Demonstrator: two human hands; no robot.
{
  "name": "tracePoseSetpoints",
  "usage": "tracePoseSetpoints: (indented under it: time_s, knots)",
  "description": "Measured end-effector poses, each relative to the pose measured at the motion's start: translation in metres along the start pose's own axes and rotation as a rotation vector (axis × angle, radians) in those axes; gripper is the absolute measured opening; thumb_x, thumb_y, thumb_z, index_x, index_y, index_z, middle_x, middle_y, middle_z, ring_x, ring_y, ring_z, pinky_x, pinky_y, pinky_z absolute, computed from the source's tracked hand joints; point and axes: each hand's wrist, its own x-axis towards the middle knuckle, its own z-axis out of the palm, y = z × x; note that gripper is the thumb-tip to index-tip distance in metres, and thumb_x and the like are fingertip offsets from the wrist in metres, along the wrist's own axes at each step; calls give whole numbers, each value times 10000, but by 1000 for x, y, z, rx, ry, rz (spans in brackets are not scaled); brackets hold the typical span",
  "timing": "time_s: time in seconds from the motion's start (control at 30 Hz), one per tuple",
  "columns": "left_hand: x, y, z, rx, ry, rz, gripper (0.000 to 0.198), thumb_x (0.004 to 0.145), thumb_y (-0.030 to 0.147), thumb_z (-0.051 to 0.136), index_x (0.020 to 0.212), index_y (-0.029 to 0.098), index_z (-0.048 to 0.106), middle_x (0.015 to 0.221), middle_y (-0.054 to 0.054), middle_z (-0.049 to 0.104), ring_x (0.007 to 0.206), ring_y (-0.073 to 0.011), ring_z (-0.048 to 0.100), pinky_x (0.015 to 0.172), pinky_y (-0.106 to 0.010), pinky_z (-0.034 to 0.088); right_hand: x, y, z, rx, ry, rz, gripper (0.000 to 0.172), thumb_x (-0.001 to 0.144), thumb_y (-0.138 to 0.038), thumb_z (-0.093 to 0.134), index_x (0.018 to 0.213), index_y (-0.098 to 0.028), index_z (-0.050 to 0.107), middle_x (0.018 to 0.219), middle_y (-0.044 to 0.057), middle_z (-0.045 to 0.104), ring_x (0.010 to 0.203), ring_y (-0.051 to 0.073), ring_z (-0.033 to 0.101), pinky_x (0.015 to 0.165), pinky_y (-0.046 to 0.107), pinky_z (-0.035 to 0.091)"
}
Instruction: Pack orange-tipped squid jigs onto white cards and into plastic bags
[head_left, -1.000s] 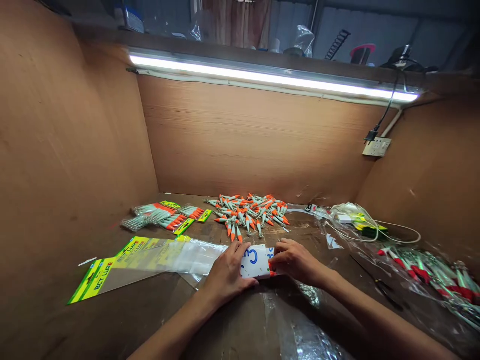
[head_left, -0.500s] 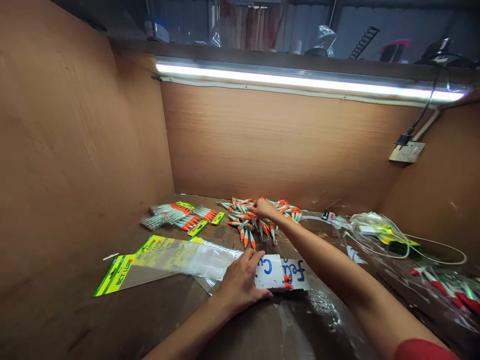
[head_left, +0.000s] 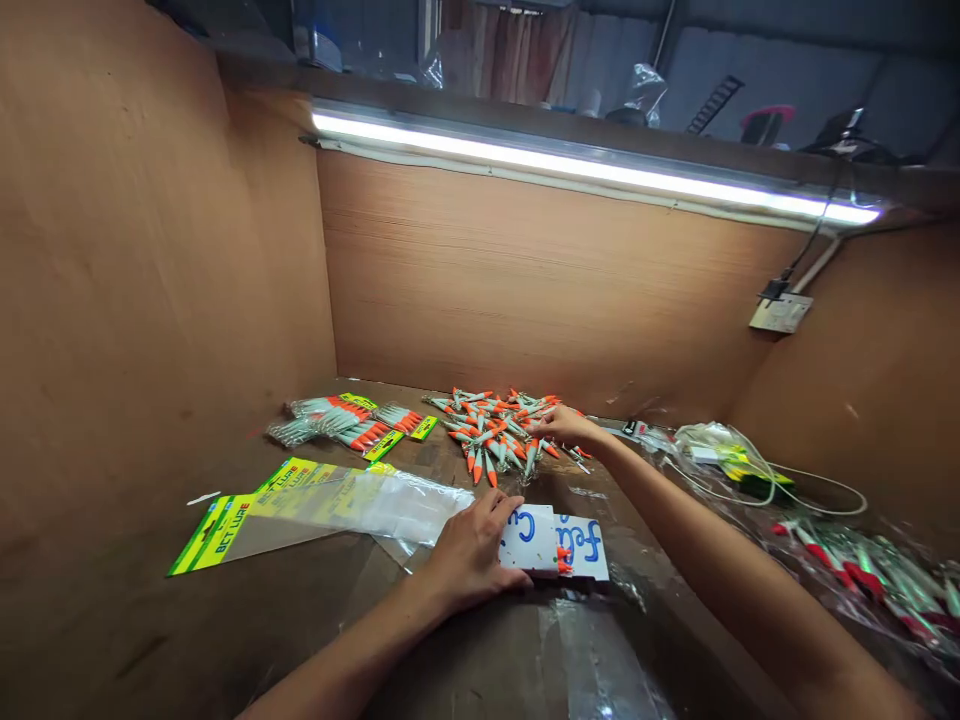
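Head view: plywood booth [head_left: 525, 290], strip light [head_left: 585, 170]; left fingers [head_left: 495, 505] flat on white card [head_left: 581, 545], right fingers [head_left: 551, 420] among lures [head_left: 491, 425], grip unclear.

The block [head_left: 581, 545] is white, with blue handwritten letters on its top; small orange pieces [head_left: 562, 558] show at its front edge. Behind the block, the pile of lures [head_left: 499, 430] is pale grey-green with bright orange tips. Left of the block, the empty bags [head_left: 375, 505] are clear, and their header cards [head_left: 221, 527] are yellow-green with black letters. Further left and behind, the filled bags [head_left: 345, 425] show the same orange and yellow-green. Right of the block, other lures [head_left: 855, 570] are red and pale green. The counter [head_left: 300, 640] under the block is dark brown; the walls [head_left: 525, 290] behind it are light brown with fine wood grain.
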Motion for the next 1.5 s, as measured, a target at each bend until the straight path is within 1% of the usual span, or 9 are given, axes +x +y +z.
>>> tracePoseSetpoints:
  time_s: [0.17,0.4,0.5,0.63,0.87,1.1,1.27,1.37,1.5]
  knots:
    - [0,2,5,-22,-27,31,934,566,486,891,1380,304,470,1247,-54,565,1045,-279,610,872,-370,507,-56,38,-12,224,10,65,495,725,-622,724,646,-155,581,517,-17,553,418,77,445,391,199,271]
    - [2,-4,6,-23,35,-3,891,571,457,889,1354,276,502,1229,-62,569,1068,-281,593,877,-372,500,-150,72,-21,424,55,-24,450,737,-550,767,887,-143,645,816,85,731,710,164,668,606,249,481]
    - [3,-4,8,-35,33,7,882,579,453,885,1354,269,506,1203,-61,573,1042,-273,596,877,-373,500,-175,70,1,294,126,-146,347,772,-469,772,909,-159,695,864,73,742,768,190,671,682,289,500]
    - [4,-2,13,-77,48,35,864,573,438,895,1328,245,522,1177,-62,585,1026,-262,599,865,-360,505,-188,50,38,-175,224,-392,184,906,-368,660,979,-232,761,934,59,721,863,199,634,768,308,470]
    - [4,-1,11,-69,35,37,879,554,445,904,1320,232,529,1159,-67,592,994,-268,609,851,-365,506,-170,42,66,-496,254,-582,141,917,-314,659,864,-242,768,794,51,687,840,204,570,728,299,428]
    - [1,-3,11,-65,-17,-15,903,552,515,889,1340,255,530,1169,-74,585,1009,-286,604,843,-373,504,-141,27,19,-401,-187,-622,184,947,-292,595,999,-246,766,902,19,747,825,164,646,778,259,470]
    - [2,-3,9,-74,-34,-1,892,550,544,882,1331,281,538,1165,-64,584,1011,-288,602,866,-389,501,-58,-8,21,-584,88,-622,292,921,-98,490,1056,-168,739,1018,75,721,930,184,621,830,261,447]
    - [2,-3,6,-81,-45,-8,914,532,536,891,1336,285,536,1173,-65,581,1001,-286,604,878,-394,502,-12,-20,38,-645,89,-676,348,870,-15,474,1025,-168,744,1048,87,693,1004,204,567,864,282,420]
    - [1,-3,3,-77,-48,-4,901,528,515,898,1322,282,541,1174,-62,578,1002,-285,606,883,-389,506,17,-20,48,-685,39,-730,216,818,-33,578,853,-169,742,953,81,687,944,201,557,832,281,425]
